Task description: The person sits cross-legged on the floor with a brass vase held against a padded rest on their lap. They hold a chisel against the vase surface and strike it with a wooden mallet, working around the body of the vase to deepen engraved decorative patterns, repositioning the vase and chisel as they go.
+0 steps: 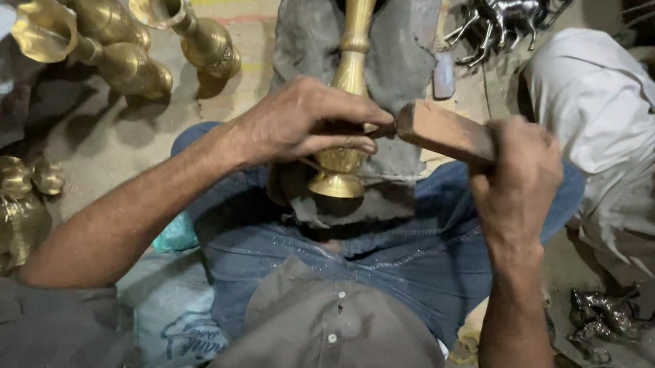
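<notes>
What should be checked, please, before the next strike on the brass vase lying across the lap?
1. Vase bedded on the grey block: ok, it lies lengthwise on it.
2. Left hand steadying the vase near its foot: ok.
3. Right hand gripping the wooden mallet: ok, fist closed round it.
4. Left fingertips away from the mallet's end: not ok, they sit right beside it.
5. Any chisel under the left hand: cannot tell, hidden by the fingers.
6. Finished vases out of the swing: ok, they lie off to the left.
</notes>
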`<state>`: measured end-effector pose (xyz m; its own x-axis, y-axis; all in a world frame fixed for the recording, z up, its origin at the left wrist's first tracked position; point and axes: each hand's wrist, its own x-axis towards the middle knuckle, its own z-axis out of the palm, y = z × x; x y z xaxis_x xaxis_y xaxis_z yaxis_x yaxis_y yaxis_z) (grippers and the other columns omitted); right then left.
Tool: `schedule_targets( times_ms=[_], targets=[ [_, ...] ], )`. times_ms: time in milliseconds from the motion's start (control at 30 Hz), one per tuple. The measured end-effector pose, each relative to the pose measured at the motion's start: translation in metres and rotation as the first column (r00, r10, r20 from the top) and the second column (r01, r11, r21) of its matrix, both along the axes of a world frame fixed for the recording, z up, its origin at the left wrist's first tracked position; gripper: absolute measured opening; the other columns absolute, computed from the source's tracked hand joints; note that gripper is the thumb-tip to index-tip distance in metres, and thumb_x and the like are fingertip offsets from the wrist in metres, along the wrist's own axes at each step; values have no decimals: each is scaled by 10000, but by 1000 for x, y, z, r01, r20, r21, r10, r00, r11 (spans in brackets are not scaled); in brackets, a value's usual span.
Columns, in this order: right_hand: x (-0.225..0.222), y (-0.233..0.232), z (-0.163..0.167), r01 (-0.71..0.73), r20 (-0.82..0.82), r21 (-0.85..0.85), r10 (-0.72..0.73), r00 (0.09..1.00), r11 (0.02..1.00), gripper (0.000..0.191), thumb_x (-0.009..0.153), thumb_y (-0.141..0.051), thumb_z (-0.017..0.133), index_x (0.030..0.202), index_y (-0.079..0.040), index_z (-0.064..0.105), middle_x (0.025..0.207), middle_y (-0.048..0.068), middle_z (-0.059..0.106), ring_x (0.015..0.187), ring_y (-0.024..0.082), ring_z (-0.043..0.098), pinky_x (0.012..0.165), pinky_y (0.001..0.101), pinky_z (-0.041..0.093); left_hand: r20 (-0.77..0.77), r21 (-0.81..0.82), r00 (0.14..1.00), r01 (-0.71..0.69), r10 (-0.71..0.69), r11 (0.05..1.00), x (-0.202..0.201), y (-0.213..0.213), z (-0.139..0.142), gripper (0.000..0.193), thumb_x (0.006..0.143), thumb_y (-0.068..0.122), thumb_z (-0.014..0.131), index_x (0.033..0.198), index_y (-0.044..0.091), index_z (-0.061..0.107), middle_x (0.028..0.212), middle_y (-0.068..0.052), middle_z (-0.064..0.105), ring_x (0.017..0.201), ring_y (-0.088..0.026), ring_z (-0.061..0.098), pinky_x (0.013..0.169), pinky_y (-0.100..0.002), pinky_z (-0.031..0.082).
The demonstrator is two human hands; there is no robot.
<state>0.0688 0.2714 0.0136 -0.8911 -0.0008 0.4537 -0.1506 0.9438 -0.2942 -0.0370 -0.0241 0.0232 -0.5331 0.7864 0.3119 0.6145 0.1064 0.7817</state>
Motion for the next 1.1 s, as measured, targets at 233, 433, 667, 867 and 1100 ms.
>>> schedule_targets(
  times_ms=[233, 433, 667, 867, 1100],
  targets=[
    [-2, -4, 1, -120, -53, 162, 130, 990, 979, 275, 851, 19, 760, 1082, -70, 640, 927, 107, 643, 880, 323, 656, 836, 456, 523, -35, 15, 999, 42, -42, 999, -2, -4, -5, 324, 968, 230, 759, 1272, 129, 711, 1211, -50, 766, 1085, -218, 762, 973, -373, 612],
    [-5, -10, 2, -206, -143, 183, 233, 962, 961, 259, 759, 66, 730, 964, -11, 592, 861, 153, 603, 835, 366, 645, 777, 496, 517, 16, 15, 995, 101, -101, 995, -4, -4, -4, 374, 952, 250, 737, 1318, 193, 691, 1221, 4, 768, 1064, -177, 769, 962, -358, 622],
    [-6, -3, -13, -129, -104, -41, 124, 987, 991, 114, 972, 16, 690, 1037, -24, 606, 949, 159, 604, 898, 361, 617, 812, 451, 497, -12, 35, 991, 131, -131, 991, -8, -11, 3, 361, 972, 216, 752, 1318, 144, 683, 1216, -35, 757, 1086, -222, 754, 941, -377, 611],
    [-2, -13, -11, 15, -29, -372, -28, 999, 928, 149, 1012, -75, 786, 994, -48, 641, 903, 114, 642, 833, 342, 625, 771, 450, 498, -11, 28, 988, 154, -154, 988, -7, -12, 4, 370, 965, 212, 732, 1328, 158, 687, 1213, -24, 764, 1074, -216, 756, 941, -379, 604],
    [-12, -24, 7, -107, -252, 2, 104, 962, 994, 238, 952, -49, 813, 1024, -28, 587, 945, 101, 650, 925, 269, 634, 911, 433, 546, 8, 15, 988, 155, -155, 988, -7, -15, 5, 357, 969, 216, 711, 1325, 223, 692, 1227, 13, 764, 1068, -185, 762, 936, -354, 604]
  ],
)
